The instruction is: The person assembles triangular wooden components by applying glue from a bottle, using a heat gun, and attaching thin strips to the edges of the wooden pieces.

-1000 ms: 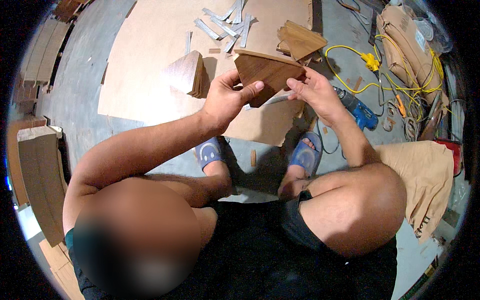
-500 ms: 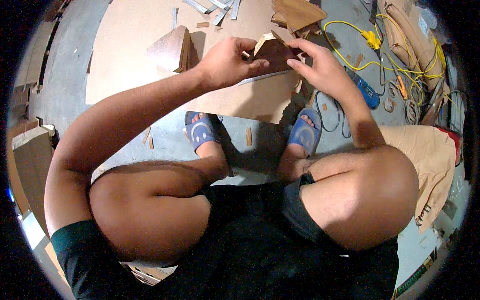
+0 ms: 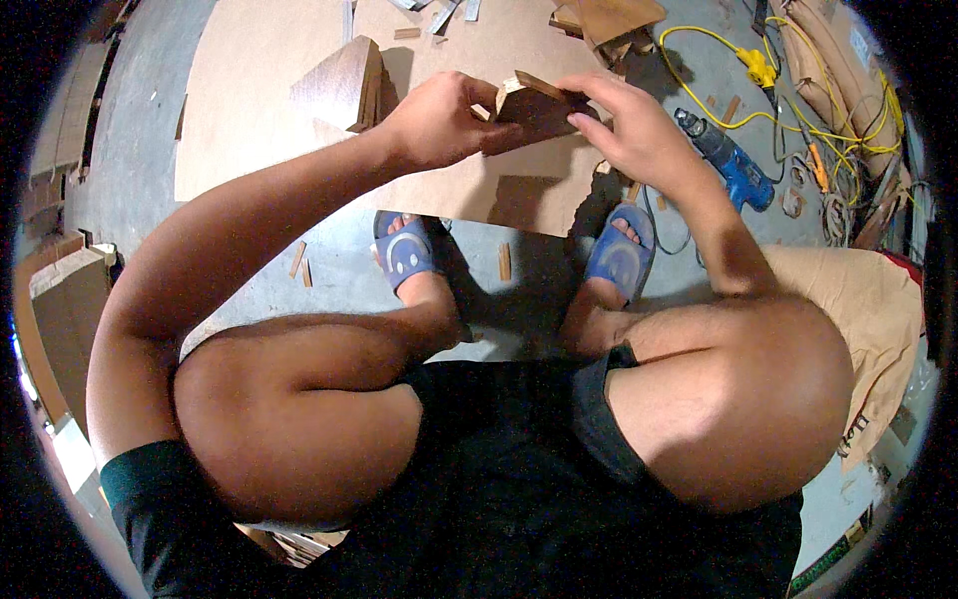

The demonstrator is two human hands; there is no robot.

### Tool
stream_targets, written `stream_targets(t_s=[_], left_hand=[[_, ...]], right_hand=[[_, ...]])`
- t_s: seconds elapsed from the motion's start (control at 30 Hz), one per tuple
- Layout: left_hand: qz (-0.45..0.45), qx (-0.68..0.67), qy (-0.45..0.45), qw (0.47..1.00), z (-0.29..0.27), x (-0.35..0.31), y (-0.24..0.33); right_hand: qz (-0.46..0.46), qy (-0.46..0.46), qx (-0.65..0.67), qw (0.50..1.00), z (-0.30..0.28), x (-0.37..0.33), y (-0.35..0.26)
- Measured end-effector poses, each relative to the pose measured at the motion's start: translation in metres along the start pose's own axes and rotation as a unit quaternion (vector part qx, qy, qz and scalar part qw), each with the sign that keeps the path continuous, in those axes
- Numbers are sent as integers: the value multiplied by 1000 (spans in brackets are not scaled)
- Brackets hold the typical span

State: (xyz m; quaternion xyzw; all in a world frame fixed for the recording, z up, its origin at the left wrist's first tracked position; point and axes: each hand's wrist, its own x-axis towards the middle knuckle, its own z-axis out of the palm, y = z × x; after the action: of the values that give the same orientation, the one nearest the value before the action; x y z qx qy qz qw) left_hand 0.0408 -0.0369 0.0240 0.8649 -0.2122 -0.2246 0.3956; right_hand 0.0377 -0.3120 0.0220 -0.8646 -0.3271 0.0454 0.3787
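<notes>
The dark wooden piece (image 3: 542, 120) is held above the brown sheet (image 3: 239, 95), at twelve o'clock from the person's torso (image 3: 499, 469). Left hand (image 3: 444, 122): fingers clamped on the nine-o'clock end. Right hand (image 3: 629, 125): fingers clamped on the three-o'clock end. Wooden stack (image 3: 337, 88): nine o'clock.

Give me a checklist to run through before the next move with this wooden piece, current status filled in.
1. Left hand has a grip on the wooden piece: ok, at its left end.
2. Right hand has a grip too: ok, at the right end.
3. Underside of the piece free of damage: cannot tell, hidden from this view.
4. Stack of wooden pieces apart from the held one: ok, to the left on the flat board.
5. Yellow cable off both hands: ok, looped on the floor at right.
6. Blue power tool in hand: not ok, lying on the floor.
</notes>
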Motion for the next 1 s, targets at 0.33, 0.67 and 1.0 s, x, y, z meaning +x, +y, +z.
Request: stream_targets(t_s=[0.33,0.67,1.0], left_hand=[[-16,1,7,1000,1,-4,-3],[-4,17,6,1000,5,-3,-18],[16,6,10,1000,5,-2,-16]], right_hand=[[-35,5,-41,999,2,5,-7],[-18,-5,-48,999,5,8,-11],[-30,-3,-55,998,5,7,-4]])
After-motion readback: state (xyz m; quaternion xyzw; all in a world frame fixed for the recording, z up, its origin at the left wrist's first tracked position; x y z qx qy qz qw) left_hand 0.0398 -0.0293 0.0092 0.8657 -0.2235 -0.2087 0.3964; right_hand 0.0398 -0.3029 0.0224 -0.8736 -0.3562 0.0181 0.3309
